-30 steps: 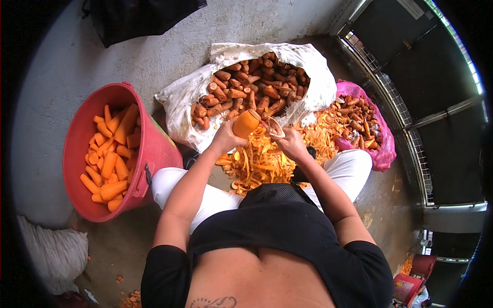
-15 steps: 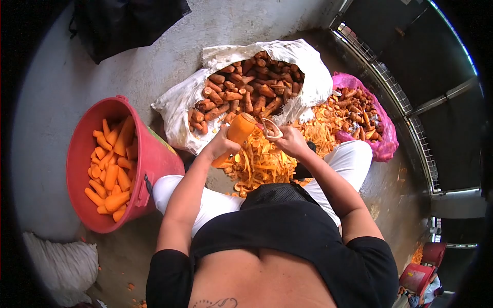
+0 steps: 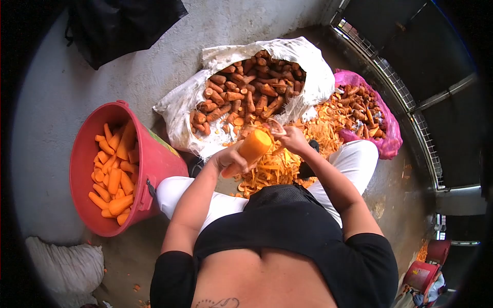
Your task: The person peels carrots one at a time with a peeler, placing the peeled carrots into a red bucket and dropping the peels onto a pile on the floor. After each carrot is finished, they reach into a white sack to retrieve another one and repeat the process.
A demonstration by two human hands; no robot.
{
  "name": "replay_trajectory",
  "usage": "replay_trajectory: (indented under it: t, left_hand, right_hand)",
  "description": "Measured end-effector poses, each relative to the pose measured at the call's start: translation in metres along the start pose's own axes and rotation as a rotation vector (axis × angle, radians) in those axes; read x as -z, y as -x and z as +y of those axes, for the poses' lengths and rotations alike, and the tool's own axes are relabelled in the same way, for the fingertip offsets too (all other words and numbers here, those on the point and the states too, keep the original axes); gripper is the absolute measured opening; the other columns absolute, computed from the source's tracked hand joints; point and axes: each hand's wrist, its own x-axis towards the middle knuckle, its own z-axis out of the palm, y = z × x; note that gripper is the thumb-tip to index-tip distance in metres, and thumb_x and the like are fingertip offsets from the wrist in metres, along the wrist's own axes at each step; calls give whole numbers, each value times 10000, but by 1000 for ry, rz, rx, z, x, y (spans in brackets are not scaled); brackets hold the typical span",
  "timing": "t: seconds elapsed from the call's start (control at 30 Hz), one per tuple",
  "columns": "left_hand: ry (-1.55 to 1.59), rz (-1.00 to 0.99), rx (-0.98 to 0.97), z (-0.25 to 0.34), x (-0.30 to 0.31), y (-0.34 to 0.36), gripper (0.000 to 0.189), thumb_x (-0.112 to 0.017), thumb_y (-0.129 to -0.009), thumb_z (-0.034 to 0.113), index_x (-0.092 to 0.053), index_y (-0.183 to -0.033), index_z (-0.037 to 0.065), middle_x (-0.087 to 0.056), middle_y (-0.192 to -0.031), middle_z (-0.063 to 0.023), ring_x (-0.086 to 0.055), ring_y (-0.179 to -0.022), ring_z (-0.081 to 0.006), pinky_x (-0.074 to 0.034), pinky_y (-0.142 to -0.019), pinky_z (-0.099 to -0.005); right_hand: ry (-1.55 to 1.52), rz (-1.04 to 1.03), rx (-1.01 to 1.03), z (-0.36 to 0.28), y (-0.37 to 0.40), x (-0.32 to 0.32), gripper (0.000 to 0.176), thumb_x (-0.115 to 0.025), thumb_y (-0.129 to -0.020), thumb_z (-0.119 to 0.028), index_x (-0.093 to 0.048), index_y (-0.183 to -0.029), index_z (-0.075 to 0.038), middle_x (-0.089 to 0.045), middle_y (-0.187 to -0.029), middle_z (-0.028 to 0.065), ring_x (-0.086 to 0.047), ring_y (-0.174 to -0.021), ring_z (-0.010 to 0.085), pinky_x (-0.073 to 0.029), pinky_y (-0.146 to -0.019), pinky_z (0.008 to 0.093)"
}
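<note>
My left hand (image 3: 231, 158) is wrapped round a thick orange carrot (image 3: 255, 145), its peeled, cut end pointing up and to the right. Just right of it, my right hand (image 3: 292, 139) grips a peeler (image 3: 276, 127) with a looped frame, close to the carrot's far end; whether its blade touches is blurred. Beneath both hands lies a heap of orange peelings (image 3: 272, 169). Beyond them, a white sack (image 3: 174, 102) lies open, full of unpeeled brownish carrots (image 3: 262, 90).
A red bucket (image 3: 164, 161) of peeled carrots stands at the left. A pink bag (image 3: 393, 131) of carrot pieces sits at the right. A grey-white sack (image 3: 67, 264) lies lower left, a black bag (image 3: 123, 28) upper left, and red containers (image 3: 421, 274) lower right.
The carrot and my left hand have shifted right and slightly down, and the carrot's cut end now faces more toward me. My right hand and the peeler have moved only slightly.
</note>
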Motion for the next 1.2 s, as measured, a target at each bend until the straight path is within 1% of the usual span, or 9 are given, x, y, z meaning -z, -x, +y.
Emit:
replay_trajectory:
  t: [0.13,0.23,0.3,0.37,0.53,0.67,0.77,0.93,1.2]
  left_hand:
    - [-269,257,-72,12,-4,-2,615,-770,-589,37,-521,-1151,25,-596,-993,-81,-588,-746,-181,-480,-693,-305]
    - [-431,503,-279,19,-12,-5,559,-760,-688,77,-503,-1181,24,-614,-1100,-80,-603,-980,-196,-476,-855,-337]
    - [-623,614,-300,14,-1,-10,626,-784,-688,157,-477,-1226,61,-592,-1180,-111,-562,-1121,-261,-441,-949,-374]
    - [-847,751,-250,19,-7,-10,655,-794,-674,171,-466,-1235,89,-582,-1192,-130,-536,-1162,-295,-431,-966,-394]
    - [-1638,1032,-358,17,-7,-10,567,-736,-615,79,-481,-1120,110,-501,-991,-112,-554,-932,-357,-459,-810,-438]
    - [-1787,1143,-450,15,5,-14,526,-726,-600,52,-496,-1072,87,-461,-955,-90,-547,-882,-316,-439,-806,-420]
    - [-1859,1196,-512,20,8,-13,528,-752,-595,81,-512,-1065,74,-468,-974,-88,-552,-875,-298,-437,-817,-411]
    - [-1833,1217,-548,20,15,-6,546,-776,-613,146,-528,-1093,63,-561,-1011,-110,-612,-810,-295,-483,-737,-402]
    - [-1676,1268,-674,14,17,-12,509,-748,-656,174,-519,-1092,49,-619,-940,-132,-644,-835,-315,-537,-712,-391]
  right_hand:
    - [-463,95,-274,43,-5,-8,455,-479,-936,-418,-519,-1333,-198,-666,-947,116,-539,-565,114,-458,-506,302]
    - [-764,48,-411,58,10,-11,566,-469,-949,-417,-311,-1462,-233,-585,-846,77,-499,-506,144,-432,-483,295]
    - [-909,74,-367,60,16,-9,524,-507,-926,-448,-476,-1338,-127,-575,-801,77,-465,-497,124,-407,-468,269]
    - [-835,119,-341,64,16,-8,633,-537,-895,-490,-425,-1359,-74,-617,-885,120,-492,-523,133,-443,-515,282]
    - [-355,392,91,26,18,-8,367,-531,-940,-367,-668,-916,-27,-570,-676,23,-505,-560,127,-436,-542,263]
    - [-733,125,-155,-13,23,7,319,-514,-942,-325,-642,-1066,-60,-628,-751,82,-580,-667,160,-457,-620,310]
    - [-233,308,164,-18,21,-6,230,-496,-974,-247,-566,-954,-30,-560,-750,-2,-474,-640,80,-390,-575,241]
    - [-447,349,313,-17,20,-21,298,-477,-986,-239,-581,-1110,11,-508,-754,-26,-455,-675,75,-412,-630,243]
    - [-50,333,577,-55,41,-21,259,-538,-947,-170,-614,-1156,-38,-606,-758,94,-591,-649,179,-463,-618,278]
